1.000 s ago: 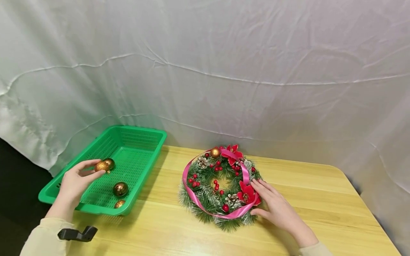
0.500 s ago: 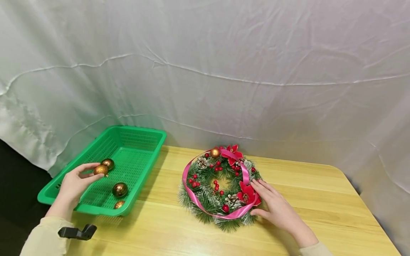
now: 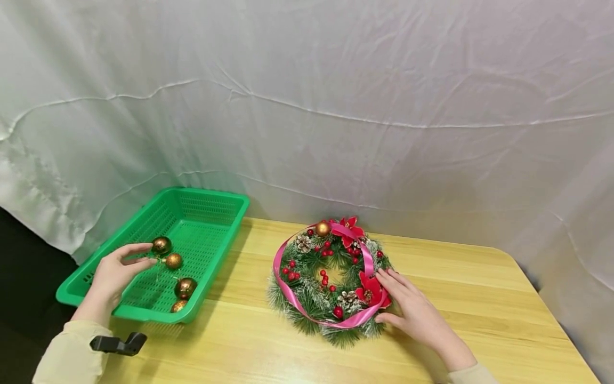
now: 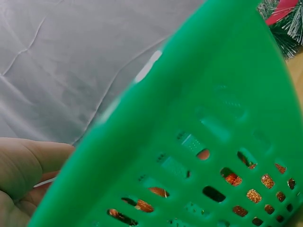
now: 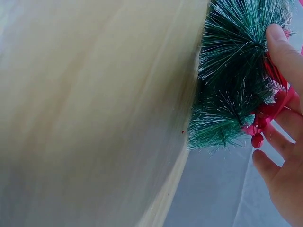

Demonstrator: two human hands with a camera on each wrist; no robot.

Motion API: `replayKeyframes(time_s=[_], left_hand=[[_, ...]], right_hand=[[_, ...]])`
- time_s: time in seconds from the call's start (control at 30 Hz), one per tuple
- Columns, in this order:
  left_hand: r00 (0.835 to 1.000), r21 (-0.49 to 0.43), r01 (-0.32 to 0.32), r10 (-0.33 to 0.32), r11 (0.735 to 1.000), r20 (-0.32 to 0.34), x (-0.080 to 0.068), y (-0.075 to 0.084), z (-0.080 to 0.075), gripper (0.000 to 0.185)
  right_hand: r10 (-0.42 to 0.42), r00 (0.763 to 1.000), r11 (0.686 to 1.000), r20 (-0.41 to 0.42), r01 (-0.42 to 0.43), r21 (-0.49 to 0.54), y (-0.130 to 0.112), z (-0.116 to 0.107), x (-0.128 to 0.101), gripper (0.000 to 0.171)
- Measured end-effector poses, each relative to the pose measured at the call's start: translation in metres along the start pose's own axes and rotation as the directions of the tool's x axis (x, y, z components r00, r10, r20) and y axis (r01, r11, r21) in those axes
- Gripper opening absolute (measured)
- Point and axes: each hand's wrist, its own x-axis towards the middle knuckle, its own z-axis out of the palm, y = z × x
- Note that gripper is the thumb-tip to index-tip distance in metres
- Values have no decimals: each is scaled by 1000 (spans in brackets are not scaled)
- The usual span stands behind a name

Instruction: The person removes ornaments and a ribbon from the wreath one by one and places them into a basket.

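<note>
My left hand hangs loose over the green basket, holding nothing; the nearest gold ball lies just beyond its fingertips, toward the wreath, which my flat right hand steadies.

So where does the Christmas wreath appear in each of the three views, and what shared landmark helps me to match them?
Head view: the Christmas wreath lies at lower centre on the wooden table, under the right hand.
Left wrist view: only a tip of it shows in the top right corner, beyond the green basket.
Right wrist view: its green needles fill the upper right, beside the fingers.
Shared landmark: the wreath's pink ribbon.
</note>
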Motion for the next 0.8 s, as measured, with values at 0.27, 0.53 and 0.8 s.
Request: replayKeyframes(time_s=[0.27,0.53,0.8], left_hand=[[1000,-11,-4,4,1000,-18,-1,2,0,50],[999,-53,-14,12,998,-43,-1,14,3,48],[991,-191,-126,115,973,-67,3,68,23,40]], right_hand=[[8,1000,1000,11,-8,8,0,0,0,92],[-1,1000,1000,3,1,11,0,0,0,92],[-7,1000,1000,3,7,12,0,-1,1,93]])
